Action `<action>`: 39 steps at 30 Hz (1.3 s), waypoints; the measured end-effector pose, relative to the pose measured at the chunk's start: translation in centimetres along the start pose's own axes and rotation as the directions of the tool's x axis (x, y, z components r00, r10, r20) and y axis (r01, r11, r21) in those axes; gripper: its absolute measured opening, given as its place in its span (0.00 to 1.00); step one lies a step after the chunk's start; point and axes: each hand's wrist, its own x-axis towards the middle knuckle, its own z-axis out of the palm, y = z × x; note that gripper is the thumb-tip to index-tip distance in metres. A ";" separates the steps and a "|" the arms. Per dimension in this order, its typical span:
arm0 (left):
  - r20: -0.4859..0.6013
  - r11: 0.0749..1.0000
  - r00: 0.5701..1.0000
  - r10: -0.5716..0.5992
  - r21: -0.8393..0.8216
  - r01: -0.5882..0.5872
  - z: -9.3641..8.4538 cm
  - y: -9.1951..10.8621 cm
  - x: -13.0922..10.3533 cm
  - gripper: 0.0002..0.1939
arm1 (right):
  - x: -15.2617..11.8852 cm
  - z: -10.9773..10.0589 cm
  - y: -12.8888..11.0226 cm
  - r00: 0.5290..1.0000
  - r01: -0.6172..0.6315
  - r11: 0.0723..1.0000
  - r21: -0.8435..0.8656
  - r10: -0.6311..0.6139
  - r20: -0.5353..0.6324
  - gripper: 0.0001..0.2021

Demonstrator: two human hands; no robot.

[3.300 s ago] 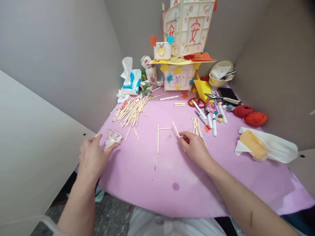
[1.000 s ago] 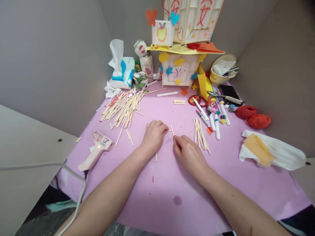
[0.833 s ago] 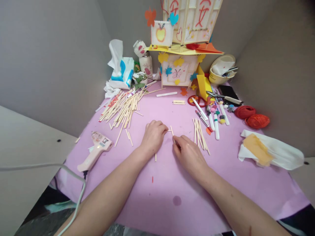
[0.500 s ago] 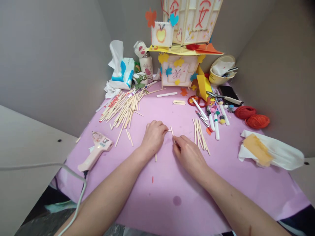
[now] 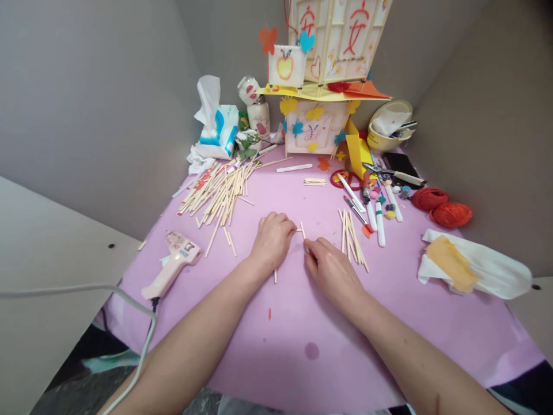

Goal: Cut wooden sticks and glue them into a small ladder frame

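Over the middle of the purple tabletop, my left hand [image 5: 273,239] is closed in a pinch on a thin wooden stick whose short end [image 5: 298,230] shows past the fingertips. My right hand [image 5: 330,265] pinches another wooden stick [image 5: 302,228], its upper end slanting up and away. The two sticks meet or nearly meet between my hands; whether they are joined I cannot tell. From beneath my left wrist, one more stick [image 5: 275,276] pokes out on the table. Just right of my right hand lies a small group of sticks [image 5: 352,236].
A pink glue gun [image 5: 175,262] with its cord [image 5: 149,340] lies at left, near a stick pile [image 5: 218,193]. A paper-and-stick house [image 5: 315,124] stands at the back. Pens [image 5: 380,222], pliers [image 5: 395,173], red yarn [image 5: 451,213] and a wipe [image 5: 501,268] lie at right.
The view has shifted slightly. Both hands keep the same pinching pose on the sticks, with hardly any movement.
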 end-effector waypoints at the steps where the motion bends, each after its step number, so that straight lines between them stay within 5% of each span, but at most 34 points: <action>1: -0.005 1.000 1.000 -0.003 -0.002 0.003 -0.4 -0.1 0.0 0.09 | 0.0 -0.1 0.0 1.000 -0.006 1.000 0.015 0.006 0.001 0.08; 7: -0.165 0.976 0.967 -0.195 -0.129 0.175 -3.8 -1.7 -2.2 0.19 | 0.0 -0.5 0.8 0.995 -0.055 0.991 0.126 0.065 -0.076 0.18; 10: -0.034 0.947 0.963 -0.269 -0.194 0.257 -4.2 -2.0 -4.0 0.23 | 0.1 -0.5 1.2 0.995 -0.020 0.993 0.117 0.031 -0.092 0.17; 16: 0.187 0.944 0.964 -0.187 -0.238 0.230 -3.6 -1.6 -4.9 0.38 | 0.6 -0.1 1.4 0.994 0.050 0.998 0.027 -0.047 -0.097 0.14; 30: 0.382 0.901 0.911 -0.157 -0.322 0.290 -5.5 -2.3 -4.5 0.49 | 0.9 0.2 1.4 0.993 0.059 0.997 0.044 -0.054 -0.100 0.15; 39: 0.362 0.896 0.921 -0.143 -0.347 0.276 -5.2 -2.6 -4.3 0.49 | 1.0 0.3 1.3 0.993 0.075 0.995 0.061 -0.069 -0.099 0.12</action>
